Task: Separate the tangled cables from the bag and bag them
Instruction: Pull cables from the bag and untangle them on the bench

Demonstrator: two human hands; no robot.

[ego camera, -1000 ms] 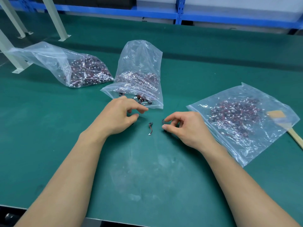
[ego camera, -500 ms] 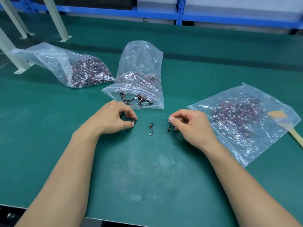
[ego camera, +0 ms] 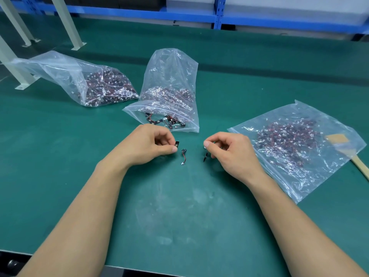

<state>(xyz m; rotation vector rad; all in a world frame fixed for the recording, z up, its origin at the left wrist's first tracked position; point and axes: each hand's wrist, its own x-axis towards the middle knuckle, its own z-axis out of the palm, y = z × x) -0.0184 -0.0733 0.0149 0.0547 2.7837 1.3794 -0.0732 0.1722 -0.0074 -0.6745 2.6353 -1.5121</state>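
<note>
The person's left hand [ego camera: 151, 144] is curled, thumb and forefinger pinching a small black connector piece [ego camera: 177, 144] just above the green bench [ego camera: 60, 156]. The right hand [ego camera: 233, 154] is curled too and pinches a short cable [ego camera: 205, 156] by its upper end, so the dark lower end hangs down close to the mat. Between the two hands a loose cable [ego camera: 183, 155] lies flat on the bench, touching neither hand.

Just beyond the left hand stands the middle bag [ego camera: 171, 80], clear plastic, with a heap of red-and-black cables inside and a few more showing at its near edge. Further left the left bag [ego camera: 79, 80] lies slumped on its side, also full. To the right the flat bag [ego camera: 299, 172] lies spread out with cables inside. A wooden brush [ego camera: 359, 164] rests at its right corner, the head blurred behind the plastic. Blue racking [ego camera: 217, 17] runs along the back.
</note>
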